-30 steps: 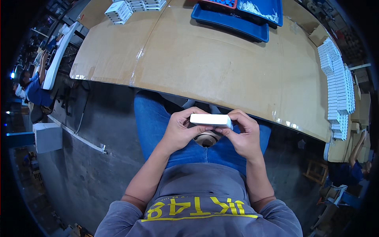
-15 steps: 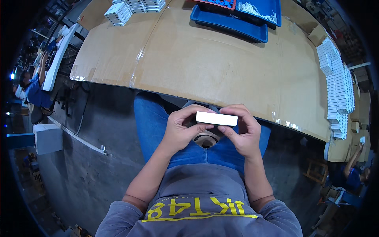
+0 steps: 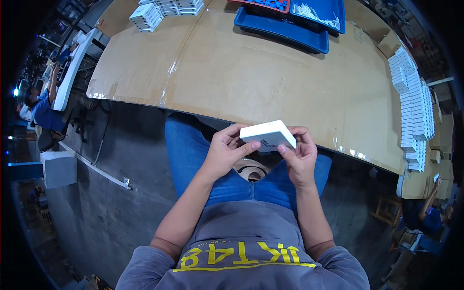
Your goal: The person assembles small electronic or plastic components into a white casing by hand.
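Observation:
A flat white box (image 3: 267, 133) with dark and red print on one face is held just off the table's near edge, above my lap. Tilted, it shows a narrow side and part of the printed face. My left hand (image 3: 227, 150) grips its left end, thumb on the printed face and fingers behind. At the right end, my right hand (image 3: 300, 157) pinches it, its thumb on the lower corner. The fingertips behind the box are partly hidden.
Cardboard covers the table (image 3: 232, 77). A blue tray (image 3: 280, 31) stands at the back, beside a blue bin of white pieces (image 3: 314, 17) and a red bin of blue pieces (image 3: 270, 5). White box stacks stand far left (image 3: 146, 18) and right (image 3: 411, 106). People work at both sides.
Both hands have turned the white box from nearly level and edge-on to a tilt, bringing its printed face into view. Its left end stays near the same place.

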`<state>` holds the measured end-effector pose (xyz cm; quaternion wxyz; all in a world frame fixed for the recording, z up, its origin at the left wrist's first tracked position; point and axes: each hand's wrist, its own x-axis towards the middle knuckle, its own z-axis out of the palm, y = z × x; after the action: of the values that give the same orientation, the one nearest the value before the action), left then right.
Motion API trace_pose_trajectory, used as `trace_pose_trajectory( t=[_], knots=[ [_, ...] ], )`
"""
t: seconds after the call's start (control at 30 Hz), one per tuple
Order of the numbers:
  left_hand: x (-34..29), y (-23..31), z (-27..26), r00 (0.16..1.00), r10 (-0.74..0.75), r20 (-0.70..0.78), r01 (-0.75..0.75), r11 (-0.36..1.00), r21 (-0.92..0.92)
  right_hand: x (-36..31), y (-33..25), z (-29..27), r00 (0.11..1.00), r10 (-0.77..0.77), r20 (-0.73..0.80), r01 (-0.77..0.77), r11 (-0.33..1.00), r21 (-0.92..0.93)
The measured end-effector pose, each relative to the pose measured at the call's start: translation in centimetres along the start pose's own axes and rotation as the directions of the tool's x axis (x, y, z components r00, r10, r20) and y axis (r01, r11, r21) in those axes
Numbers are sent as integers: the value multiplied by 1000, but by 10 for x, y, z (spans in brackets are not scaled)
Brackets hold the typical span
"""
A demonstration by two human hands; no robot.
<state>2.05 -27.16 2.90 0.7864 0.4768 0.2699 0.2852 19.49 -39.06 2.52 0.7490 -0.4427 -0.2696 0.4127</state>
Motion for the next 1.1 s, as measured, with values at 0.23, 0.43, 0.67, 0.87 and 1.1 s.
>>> trace_pose_trajectory(
  t=[0.23, 0.43, 0.67, 0.87, 1.1],
  knots=[
    [-1, -6, -1, 995, 80, 54, -81, 996, 28, 9, -22, 8, 976, -51, 212, 122, 933, -339],
    [0, -9, -2, 986, 160, 47, -165, 975, 148, 7, -15, 3, 980, -27, 196, 114, 885, -451],
    [7, 0, 9, 988, 71, -136, -90, 986, -139, 8, -4, 6, 999, -24, -41, 22, 999, -38],
    [2, 4, 5, 996, 89, -20, -90, 995, -35, 14, -18, 6, 991, 7, 131, 38, 941, -338],
    [-8, 14, 8, 987, 155, 49, -163, 950, 266, 10, -6, -4, 960, -78, 267, 164, 934, -316]
  ],
)
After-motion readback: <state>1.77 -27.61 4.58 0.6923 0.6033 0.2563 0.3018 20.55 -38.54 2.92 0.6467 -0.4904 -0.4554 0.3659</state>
